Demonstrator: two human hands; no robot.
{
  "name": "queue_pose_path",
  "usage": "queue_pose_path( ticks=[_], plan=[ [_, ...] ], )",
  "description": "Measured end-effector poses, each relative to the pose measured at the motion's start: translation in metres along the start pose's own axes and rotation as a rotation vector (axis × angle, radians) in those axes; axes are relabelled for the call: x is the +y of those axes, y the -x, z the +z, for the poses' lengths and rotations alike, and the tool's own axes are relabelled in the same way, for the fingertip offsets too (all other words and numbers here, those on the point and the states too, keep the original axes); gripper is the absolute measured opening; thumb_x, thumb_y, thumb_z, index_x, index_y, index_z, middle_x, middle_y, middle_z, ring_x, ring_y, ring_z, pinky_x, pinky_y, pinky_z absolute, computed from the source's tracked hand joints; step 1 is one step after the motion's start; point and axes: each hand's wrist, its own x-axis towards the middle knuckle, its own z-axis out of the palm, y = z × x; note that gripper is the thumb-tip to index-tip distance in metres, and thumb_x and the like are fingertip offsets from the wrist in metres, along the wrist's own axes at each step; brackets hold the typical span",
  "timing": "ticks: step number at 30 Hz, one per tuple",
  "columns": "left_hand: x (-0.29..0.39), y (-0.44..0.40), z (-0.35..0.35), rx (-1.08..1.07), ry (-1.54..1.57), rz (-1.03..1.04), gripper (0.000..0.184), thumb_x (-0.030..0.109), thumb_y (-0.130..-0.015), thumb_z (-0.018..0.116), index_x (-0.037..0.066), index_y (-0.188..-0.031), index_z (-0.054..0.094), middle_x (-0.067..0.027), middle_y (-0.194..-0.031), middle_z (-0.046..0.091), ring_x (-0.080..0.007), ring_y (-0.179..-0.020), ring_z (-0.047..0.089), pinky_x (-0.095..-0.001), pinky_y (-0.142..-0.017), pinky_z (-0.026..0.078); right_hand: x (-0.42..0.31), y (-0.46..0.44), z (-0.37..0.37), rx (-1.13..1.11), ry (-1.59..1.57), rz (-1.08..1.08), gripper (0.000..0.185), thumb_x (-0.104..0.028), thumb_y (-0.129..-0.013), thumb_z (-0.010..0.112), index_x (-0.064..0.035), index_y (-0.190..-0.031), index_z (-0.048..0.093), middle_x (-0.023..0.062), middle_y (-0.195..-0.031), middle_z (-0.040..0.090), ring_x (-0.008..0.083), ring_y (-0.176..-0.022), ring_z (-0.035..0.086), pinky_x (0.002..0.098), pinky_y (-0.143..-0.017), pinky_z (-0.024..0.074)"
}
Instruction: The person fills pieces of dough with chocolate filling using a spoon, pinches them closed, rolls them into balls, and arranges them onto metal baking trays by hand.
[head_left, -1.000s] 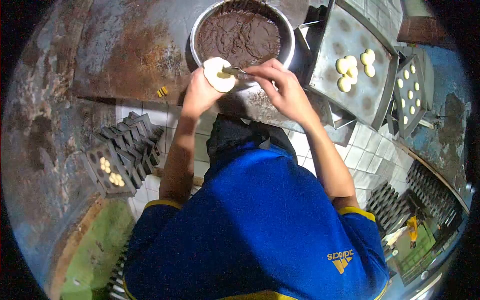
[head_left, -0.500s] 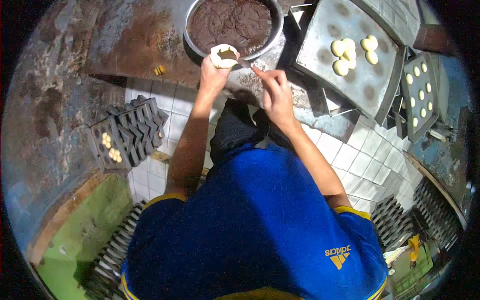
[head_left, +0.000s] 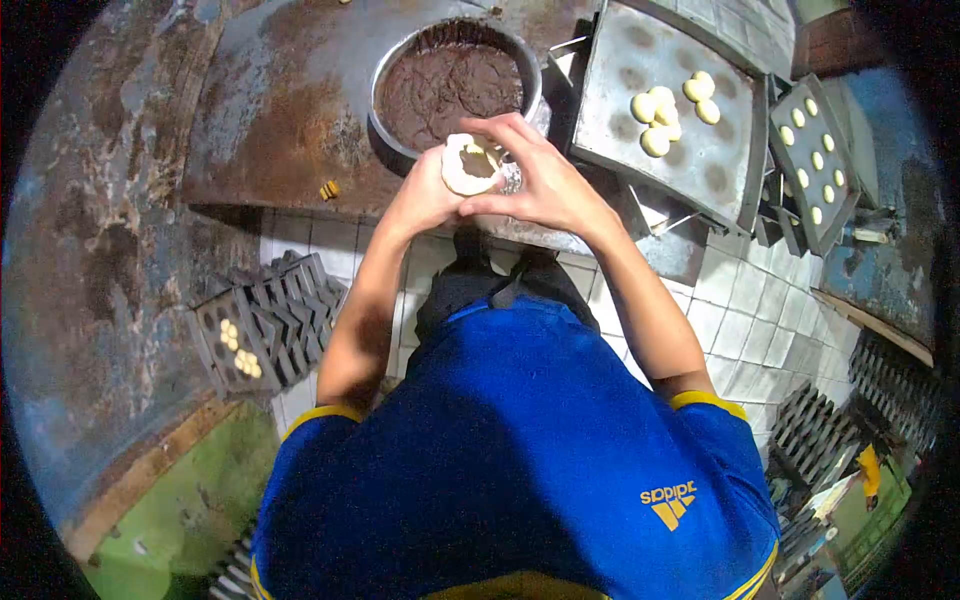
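- The left hand was closed around a flattened piece of dough, cupping it from the side and below.
- The right hand was spread wide in a C shape, fingers above the dough's edge and thumb below it; whether the fingertips pressed on the dough could not be told.
- The dough was between the two hands, just in front of the near rim of the metal basin, its pale edge forming an uneven ring around dark filling.
- Brown paste covered the basin floor, with smears up the far wall; the right fingers overlapped the near rim in view, and contact could not be judged.
- Left of the basin, the worktable offered a broad bare stretch; a small yellow-and-black thing lay close to its front edge.
- That front edge ran below the hands, with the forearms reaching across it.
- On the right, only a narrow strip separated the basin from the raised-edged baking tray, whose dough balls sat clustered well inside the rim, leaving free metal around them.
- Beyond its right edge, a second tray held spaced-out dough pieces.
- Lower left, stacked trays stood near the table, clear of the left forearm.
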Motion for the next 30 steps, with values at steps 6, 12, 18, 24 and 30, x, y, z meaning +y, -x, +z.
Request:
queue_pose_path(
  ticks=[6,12,18,24,30],
  plan=[
    [0.023,0.013,-0.051,-0.144,-0.081,-0.029,0.060,0.015,-0.080,0.090,0.003,-0.131,0.062,-0.0027,-0.118,0.072,-0.0113,-0.107,0.066,-0.0317,-0.094,0.055,-0.045,-0.026,0.011,0.024,-0.035,0.142,0.055,-0.031,-0.081,0.091,-0.0031,-0.125,0.073,0.0112,-0.116,0.070,0.0222,-0.104,0.070,0.0365,-0.093,0.0566],
    [0.046,0.041,-0.087,-0.128,0.376,0.011,0.052,0.012,-0.086,0.088,0.004,-0.129,0.059,-0.0022,-0.108,0.068,-0.0127,-0.098,0.066,-0.0311,-0.089,0.055,-0.069,-0.044,0.038,0.159,-0.456,0.323,0.033,-0.022,-0.094,0.080,-0.0005,-0.118,0.075,0.0084,-0.105,0.076,0.0163,-0.097,0.072,0.0329,-0.084,0.0587],
    [0.069,0.041,-0.098,0.080,-0.129,0.138,0.054,0.016,-0.081,0.091,0.003,-0.123,0.060,-0.0064,-0.112,0.072,-0.0149,-0.102,0.069,-0.0335,-0.087,0.057,-0.102,-0.070,0.055,0.220,0.131,0.191,0.048,-0.036,-0.088,0.085,0.0006,-0.116,0.074,0.0131,-0.112,0.074,0.0231,-0.095,0.074,0.0368,-0.083,0.0592],
    [0.060,0.040,-0.113,0.046,0.333,0.236,0.043,0.025,-0.096,0.081,0.004,-0.127,0.061,-0.0014,-0.108,0.069,-0.0128,-0.101,0.068,-0.0294,-0.088,0.056,-0.109,-0.084,0.053,0.258,-0.287,0.299,0.025,-0.017,-0.095,0.077,0.0026,-0.110,0.074,0.0076,-0.100,0.076,0.0129,-0.085,0.071,0.0305,-0.073,0.0578],
    [0.061,0.035,-0.120,0.037,0.627,0.061,0.028,0.022,-0.103,0.067,0.005,-0.125,0.064,0.0015,-0.100,0.066,-0.0055,-0.084,0.058,-0.0233,-0.071,0.047,-0.149,-0.090,0.064,0.318,-0.078,0.195,0.047,-0.024,-0.091,0.083,-0.0041,-0.131,0.070,0.0112,-0.116,0.070,0.0206,-0.102,0.072,0.0367,-0.088,0.0599]
  ],
)
